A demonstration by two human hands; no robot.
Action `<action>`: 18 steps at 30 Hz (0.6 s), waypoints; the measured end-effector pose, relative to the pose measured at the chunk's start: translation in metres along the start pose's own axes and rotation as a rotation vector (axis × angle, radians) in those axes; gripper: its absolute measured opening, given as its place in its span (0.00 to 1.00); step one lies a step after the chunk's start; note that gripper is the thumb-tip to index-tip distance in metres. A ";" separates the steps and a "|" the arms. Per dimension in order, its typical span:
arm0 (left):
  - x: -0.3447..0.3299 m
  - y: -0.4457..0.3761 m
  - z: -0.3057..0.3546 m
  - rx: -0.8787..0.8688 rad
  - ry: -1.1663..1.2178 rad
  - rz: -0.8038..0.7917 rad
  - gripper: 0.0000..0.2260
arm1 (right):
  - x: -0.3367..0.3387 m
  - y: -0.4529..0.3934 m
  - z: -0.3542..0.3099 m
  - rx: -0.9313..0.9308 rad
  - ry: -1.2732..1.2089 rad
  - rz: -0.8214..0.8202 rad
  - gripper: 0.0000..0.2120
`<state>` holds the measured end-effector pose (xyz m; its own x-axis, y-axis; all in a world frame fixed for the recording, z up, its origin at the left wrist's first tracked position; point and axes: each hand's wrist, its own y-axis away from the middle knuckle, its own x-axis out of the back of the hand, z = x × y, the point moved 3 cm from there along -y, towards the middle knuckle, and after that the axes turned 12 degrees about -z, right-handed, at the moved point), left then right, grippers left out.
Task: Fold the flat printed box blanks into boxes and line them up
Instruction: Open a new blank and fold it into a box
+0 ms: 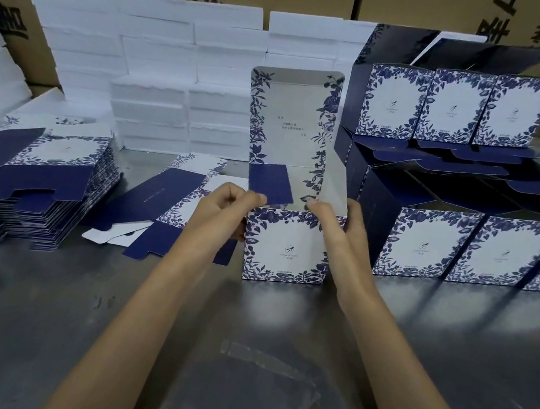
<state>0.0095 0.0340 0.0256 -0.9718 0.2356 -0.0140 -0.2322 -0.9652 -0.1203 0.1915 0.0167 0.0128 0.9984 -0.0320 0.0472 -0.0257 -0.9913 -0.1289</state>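
Hands work at a half-folded blue-and-white floral cardboard box [287,246] standing mid-table: left hand [226,209] pinches its navy side flap [269,183], right hand [334,223] grips the right wall. Stacked flat printed blanks [41,181] lie left; finished boxes [462,243] line up right.

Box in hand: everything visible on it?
The box is printed card, white with blue leaf borders and a small logo on its front. It stands upright on the steel table, lid flap raised, white inside with faint text. A navy side flap sticks up at left. The left hand and right hand grip its top corners.
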 end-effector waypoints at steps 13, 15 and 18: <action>0.006 -0.026 0.031 0.154 -0.590 -0.064 0.15 | -0.002 0.003 -0.008 0.090 -0.089 -0.085 0.27; 0.006 -0.031 0.032 0.140 -0.659 -0.101 0.14 | -0.001 0.003 -0.008 0.077 -0.080 -0.086 0.31; 0.006 -0.040 0.036 0.170 -0.744 -0.133 0.15 | 0.002 0.001 -0.006 0.068 -0.093 -0.048 0.30</action>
<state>0.0118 0.0699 0.0660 -0.6939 0.2704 0.6674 -0.2937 -0.9525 0.0805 0.1933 0.0153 0.0188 0.9989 0.0301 -0.0367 0.0224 -0.9805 -0.1953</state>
